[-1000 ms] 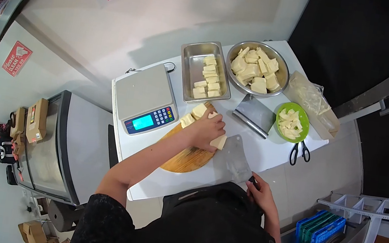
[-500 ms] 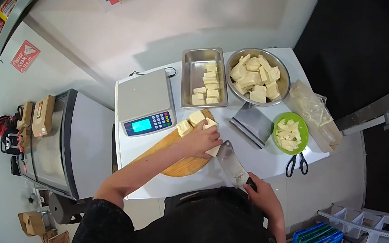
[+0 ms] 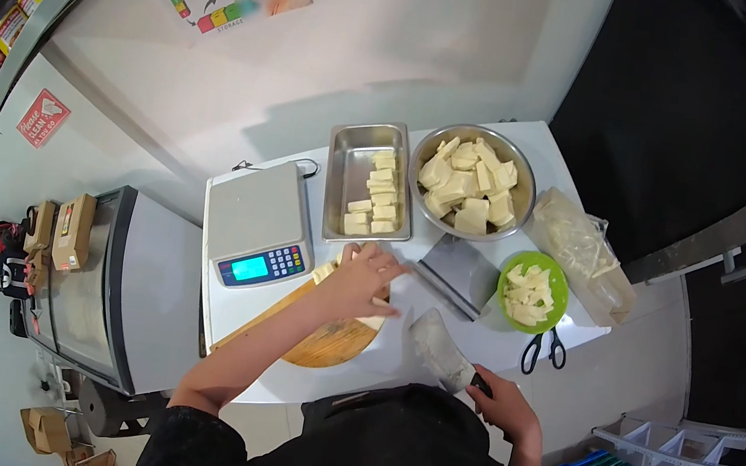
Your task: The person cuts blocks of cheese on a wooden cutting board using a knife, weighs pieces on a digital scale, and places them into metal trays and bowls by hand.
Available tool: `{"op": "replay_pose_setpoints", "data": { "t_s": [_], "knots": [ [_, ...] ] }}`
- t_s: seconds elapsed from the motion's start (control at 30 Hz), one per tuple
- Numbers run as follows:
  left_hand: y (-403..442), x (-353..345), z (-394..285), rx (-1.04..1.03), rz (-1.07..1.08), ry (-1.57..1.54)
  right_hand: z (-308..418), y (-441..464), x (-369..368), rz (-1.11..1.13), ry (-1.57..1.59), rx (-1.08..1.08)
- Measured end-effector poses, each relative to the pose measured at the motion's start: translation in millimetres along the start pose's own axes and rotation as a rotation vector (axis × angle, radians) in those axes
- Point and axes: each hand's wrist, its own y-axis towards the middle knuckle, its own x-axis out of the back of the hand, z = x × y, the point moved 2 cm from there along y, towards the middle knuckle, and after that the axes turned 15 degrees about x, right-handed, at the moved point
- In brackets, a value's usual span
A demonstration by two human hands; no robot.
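The left hand (image 3: 355, 286) had its fingers spread over pale blocks (image 3: 370, 320) on the wooden board (image 3: 329, 346), contact hard to judge; the right hand (image 3: 505, 411) had fingers wrapped around the handle of a cleaver (image 3: 435, 346) beside the board.

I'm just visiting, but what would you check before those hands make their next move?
1. Cleaver gripped by its handle: ok, in the right hand.
2. Cleaver apart from the left hand: ok, though the gap looks narrow.
3. Left hand firm on the pale blocks: cannot tell, contact is mostly hidden.
4. Cutting board beneath those blocks: ok.
5. Room in the steel tray: ok, bare metal shows.
6. Scale reading: cannot tell, digits illegible.
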Motion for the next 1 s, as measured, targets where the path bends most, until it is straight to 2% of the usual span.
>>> {"op": "replay_pose_setpoints", "data": {
  "t_s": [0.17,0.23,0.27,0.37,0.4,0.5,0.63,1.0],
  "knots": [
    [99,-25,-2,0.084,-0.137,-0.271,-7,-4,25,0.027,0.073,-0.053],
    [138,-45,-11,0.237,0.059,-0.725,-7,-2,33,0.037,0.115,-0.046],
    [151,-53,-14,0.234,0.05,-0.727,-7,-1,39,0.041,0.136,-0.041],
    [178,-72,-24,0.177,-0.102,-0.342,-10,-1,56,0.053,0.191,-0.038],
    [183,-76,-27,0.178,-0.105,-0.342,-11,1,62,0.061,0.224,-0.04],
    [189,-80,-35,0.359,0.036,-0.181,-15,11,76,0.074,0.218,-0.082],
    [198,-90,-38,0.473,0.122,-0.15,-24,25,87,0.137,0.192,-0.093],
    [203,-104,-43,0.534,0.171,-0.132,-23,51,93,0.242,0.145,-0.053]
  ]
}}
